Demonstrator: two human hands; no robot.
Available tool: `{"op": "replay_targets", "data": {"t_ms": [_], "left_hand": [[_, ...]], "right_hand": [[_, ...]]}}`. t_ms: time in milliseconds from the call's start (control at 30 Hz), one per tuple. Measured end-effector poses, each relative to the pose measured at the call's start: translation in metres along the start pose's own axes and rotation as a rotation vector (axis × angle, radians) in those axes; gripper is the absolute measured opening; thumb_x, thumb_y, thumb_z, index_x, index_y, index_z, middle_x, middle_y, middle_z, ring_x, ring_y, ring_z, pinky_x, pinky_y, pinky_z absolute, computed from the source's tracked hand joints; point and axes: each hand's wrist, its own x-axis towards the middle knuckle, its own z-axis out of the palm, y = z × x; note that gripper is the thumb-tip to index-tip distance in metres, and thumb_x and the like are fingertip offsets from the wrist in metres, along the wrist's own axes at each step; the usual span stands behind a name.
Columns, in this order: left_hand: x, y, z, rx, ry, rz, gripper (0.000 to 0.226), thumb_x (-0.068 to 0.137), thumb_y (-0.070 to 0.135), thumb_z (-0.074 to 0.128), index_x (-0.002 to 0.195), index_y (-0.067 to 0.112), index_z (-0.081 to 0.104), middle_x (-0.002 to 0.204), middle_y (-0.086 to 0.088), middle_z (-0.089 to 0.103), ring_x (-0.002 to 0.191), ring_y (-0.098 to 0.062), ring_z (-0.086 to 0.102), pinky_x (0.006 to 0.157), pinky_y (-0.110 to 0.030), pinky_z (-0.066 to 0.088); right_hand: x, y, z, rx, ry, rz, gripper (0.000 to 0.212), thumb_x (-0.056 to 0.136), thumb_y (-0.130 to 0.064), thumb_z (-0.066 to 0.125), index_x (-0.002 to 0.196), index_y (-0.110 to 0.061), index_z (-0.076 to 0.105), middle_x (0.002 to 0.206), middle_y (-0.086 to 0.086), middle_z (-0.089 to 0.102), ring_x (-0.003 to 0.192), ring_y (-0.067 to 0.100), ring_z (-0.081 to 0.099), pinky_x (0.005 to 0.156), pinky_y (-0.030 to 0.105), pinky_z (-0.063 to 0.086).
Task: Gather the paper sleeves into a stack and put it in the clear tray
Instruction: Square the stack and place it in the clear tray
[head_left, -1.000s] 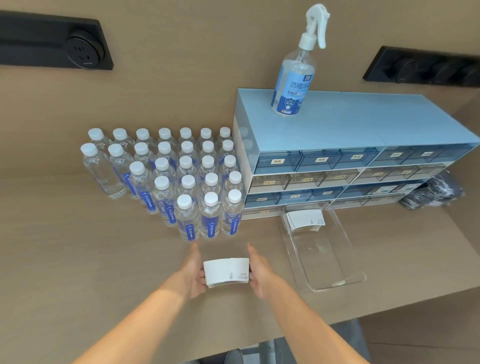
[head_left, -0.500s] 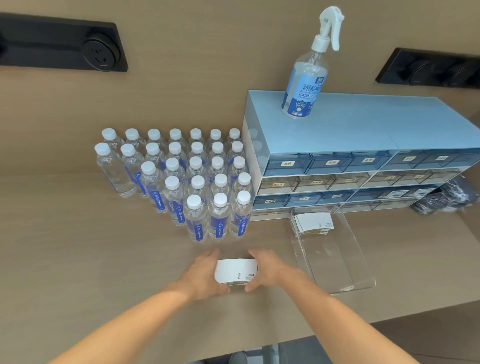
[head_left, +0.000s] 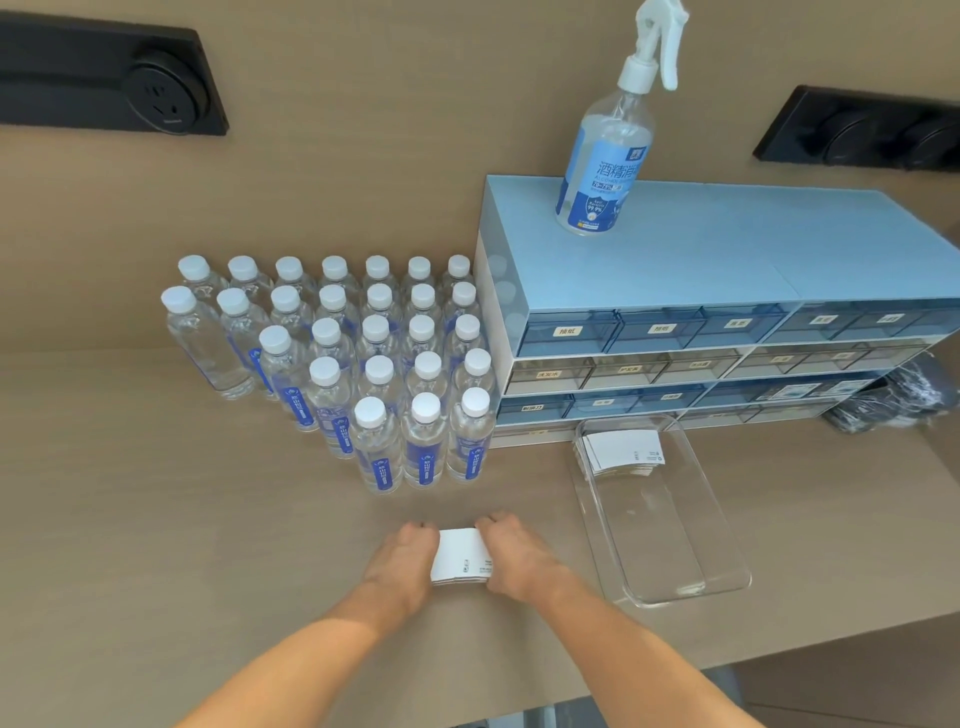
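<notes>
Paper sleeves (head_left: 461, 557) lie on the tan counter (head_left: 156, 519), pressed between left hand (head_left: 402, 564) and right hand (head_left: 519, 561).

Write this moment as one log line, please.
step: squaring stack | left hand + right hand: pressing paper sleeves on table | clear tray: one stack at far end

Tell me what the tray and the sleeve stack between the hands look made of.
Tray: clear rigid plastic, glossy; the counter shows through it and its rim catches highlights. Sleeve stack, pressed between left hand and right hand: matte white paper or thin card, seemingly; thin layered edges, small print.
</notes>
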Motion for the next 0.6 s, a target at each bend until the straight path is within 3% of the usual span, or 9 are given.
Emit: {"op": "replay_targets", "data": {"t_ms": [133, 333, 600], "left_hand": [[0.001, 0.000, -0.003, 0.041, -0.004, 0.021, 0.035, 0.082, 0.012, 0.066, 0.114, 0.011, 0.052, 0.118, -0.012, 0.059, 0.107, -0.033, 0.060, 0.082, -0.035, 0.048], [-0.003, 0.021, -0.027, 0.046, -0.043, 0.006, 0.056, 0.070, 0.030, 0.081, 0.117, 0.013, 0.054, 0.124, -0.010, 0.055, 0.114, -0.029, 0.054, 0.090, -0.033, 0.045], [0.003, 0.126, -0.110, 0.018, 0.137, 0.030, 0.052, 0.063, 0.040, 0.080, 0.103, 0.017, 0.057, 0.109, -0.007, 0.060, 0.101, -0.026, 0.060, 0.076, -0.033, 0.051]], "right_hand": [[-0.002, 0.003, 0.006, 0.007, 0.030, -0.006, 0.047, 0.073, -0.011, 0.073, 0.115, -0.012, 0.051, 0.120, 0.011, 0.054, 0.103, 0.034, 0.061, 0.084, 0.036, 0.051], [-0.009, 0.017, -0.024, 0.006, -0.013, -0.053, 0.053, 0.070, -0.016, 0.081, 0.116, -0.012, 0.055, 0.118, 0.014, 0.058, 0.105, 0.035, 0.062, 0.083, 0.037, 0.052], [-0.046, 0.116, -0.133, -0.004, 0.076, -0.187, 0.042, 0.065, -0.018, 0.082, 0.098, -0.009, 0.058, 0.104, 0.013, 0.060, 0.090, 0.032, 0.063, 0.068, 0.033, 0.053]]}}
